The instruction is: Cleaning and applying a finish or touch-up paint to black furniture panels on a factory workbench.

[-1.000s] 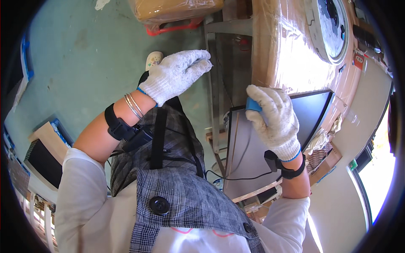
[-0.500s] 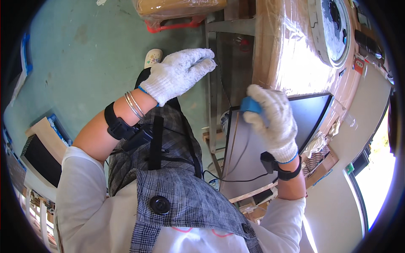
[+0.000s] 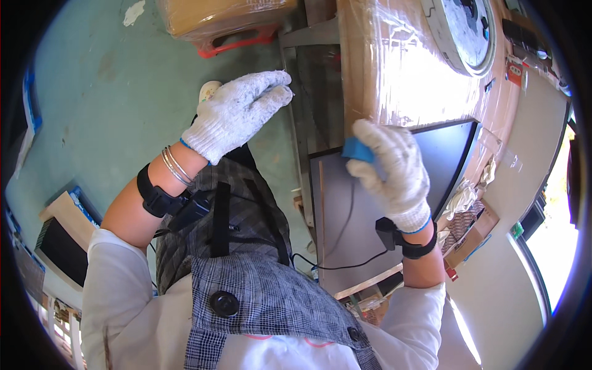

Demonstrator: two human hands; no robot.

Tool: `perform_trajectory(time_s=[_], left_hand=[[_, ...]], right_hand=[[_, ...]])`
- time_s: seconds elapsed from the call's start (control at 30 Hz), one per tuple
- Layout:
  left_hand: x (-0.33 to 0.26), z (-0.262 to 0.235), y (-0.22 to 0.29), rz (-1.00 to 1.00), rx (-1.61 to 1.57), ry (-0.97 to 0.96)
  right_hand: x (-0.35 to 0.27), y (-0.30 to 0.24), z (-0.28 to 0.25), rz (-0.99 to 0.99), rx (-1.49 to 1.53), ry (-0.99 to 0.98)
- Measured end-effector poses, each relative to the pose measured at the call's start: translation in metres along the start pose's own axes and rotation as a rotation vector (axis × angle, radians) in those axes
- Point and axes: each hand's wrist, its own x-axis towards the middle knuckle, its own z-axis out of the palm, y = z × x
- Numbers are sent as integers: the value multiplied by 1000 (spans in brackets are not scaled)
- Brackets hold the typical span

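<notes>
My right hand (image 3: 393, 166), in a white knit glove, is closed on a small blue pad (image 3: 357, 150) and presses it against the upper left corner of a flat dark monitor screen (image 3: 447, 154) lying on a workbench. My left hand (image 3: 240, 112), also gloved, hovers with fingers spread beside the metal bench edge (image 3: 295, 129), holding nothing. A black band sits on each wrist, and thin bangles circle the left one.
A large box wrapped in clear film (image 3: 401, 68) stands behind the monitor, with a round white device (image 3: 459, 31) on top. A black cable (image 3: 336, 265) trails off the bench. A cardboard box on a red stand (image 3: 228, 18) sits on the green floor (image 3: 92, 92).
My right hand has slid the blue pad leftward along the monitor's top edge toward its corner. My left hand has barely moved.
</notes>
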Motion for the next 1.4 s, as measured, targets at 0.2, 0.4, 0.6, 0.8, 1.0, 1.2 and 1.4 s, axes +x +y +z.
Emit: perform_trajectory(time_s=[0.2,0.4,0.6,0.8,1.0,1.2,1.4], left_hand=[[2,-1,14,40,-29,-32],[5,8,12,55,6,23],[7,2,20,-17,-185,-31],[6,2,9,22,-183,-47],[9,0,24,84,-134,-64],[15,6,47,120,-118,-94],[11,14,71,273,49,-106]], right_hand=[[-15,18,-12,135,-192,35],[1,-12,21,-4,26,-4],[-19,24,-6,81,-239,77],[-32,34,3,98,-177,200],[-42,66,-18,248,-257,212],[-49,78,-23,310,-193,317],[-53,90,-24,236,-297,331]])
